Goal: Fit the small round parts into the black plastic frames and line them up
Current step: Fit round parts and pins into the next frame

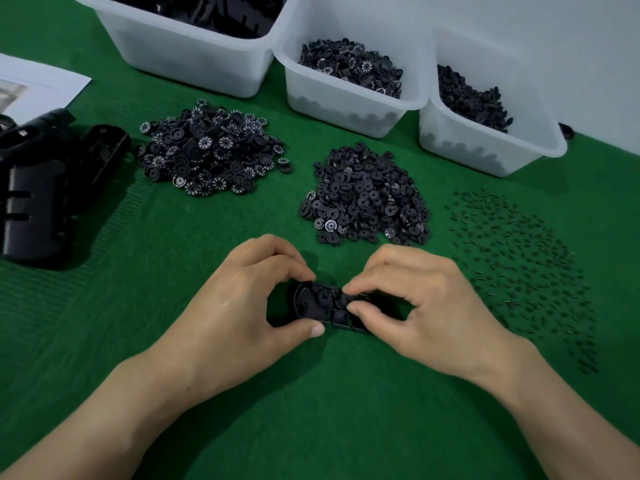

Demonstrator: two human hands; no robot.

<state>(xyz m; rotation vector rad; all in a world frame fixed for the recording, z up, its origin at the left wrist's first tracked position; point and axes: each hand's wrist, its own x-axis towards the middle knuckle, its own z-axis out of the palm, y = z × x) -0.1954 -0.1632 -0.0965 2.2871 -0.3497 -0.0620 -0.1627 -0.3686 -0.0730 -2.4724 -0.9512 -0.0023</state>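
On my feed the green felt desk [214,237] carries three translucent white plastic bins [346,109] along its far edge. At left lies a stack of black plastic housings [45,188]. In the centre are a heap of black number-printed wheels [207,150] and a heap of plain black round washers [363,199], with scattered tiny black pins [519,268] at right. Nearest me, the left hand [242,299] has its grip curled round the rounded end of one black plastic frame [318,303]. The right hand [426,306] pinches the frame's middle.

Green felt table [207,244] carries three white bins [346,109], numbered-wheel pile [207,150], disc pile [363,199], scattered pins [519,265], black frames [41,192], paper sheet [45,88].
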